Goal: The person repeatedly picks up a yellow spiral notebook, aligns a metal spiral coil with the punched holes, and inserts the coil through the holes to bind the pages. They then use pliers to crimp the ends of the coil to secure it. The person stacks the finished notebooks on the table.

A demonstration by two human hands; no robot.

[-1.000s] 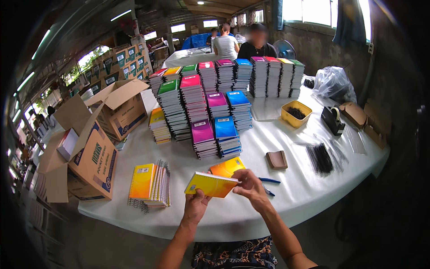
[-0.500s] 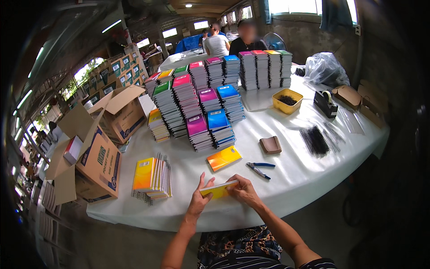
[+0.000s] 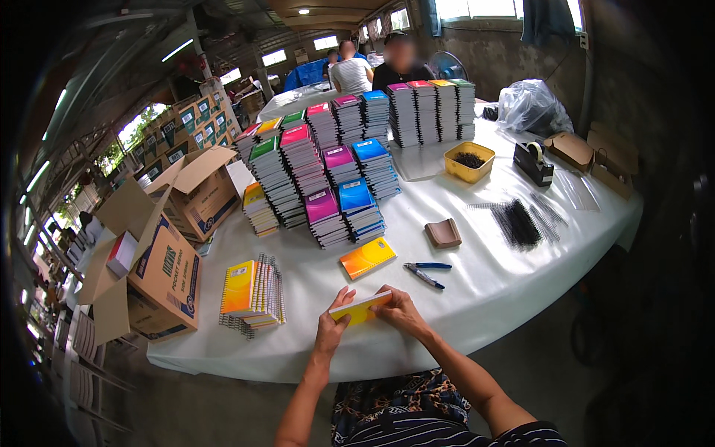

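White cloth (image 3: 484, 298) is covering the worktable, and a loose notebook (image 3: 369, 258), orange and yellow, is lying flat on it. On the near side of the loose notebook, and apart from it, a yellow notebook (image 3: 359, 313) is being held up in both hands, its yellow cover tilting toward the person and its pale page edges showing along the top.

The left hand (image 3: 331, 325) is gripping the left end and standing half open: the thumb is pressing on the cover while the fingers are extending behind it. The right hand (image 3: 398, 311) is holding the right end, its fingers curling further in and its thumb resting against the cover.

Just right of the loose notebook, blue-handled pliers (image 3: 433, 265) are lying with their handles spreading apart. Right of and slightly beyond the loose notebook, a brown curved block (image 3: 443, 234) is sitting. Well to its right, black wire coils (image 3: 519, 225) are lying in a bundle.

Left of the loose notebook, a pile of spiral notebooks (image 3: 240, 289) with yellow-orange covers is resting; farther left, a cardboard carton (image 3: 171, 277) is standing open. Beyond the loose notebook, tall stacks of coloured notebooks (image 3: 320, 175) are standing close together. Farther beyond, a co-worker (image 3: 406, 73) in a black top is facing the table.
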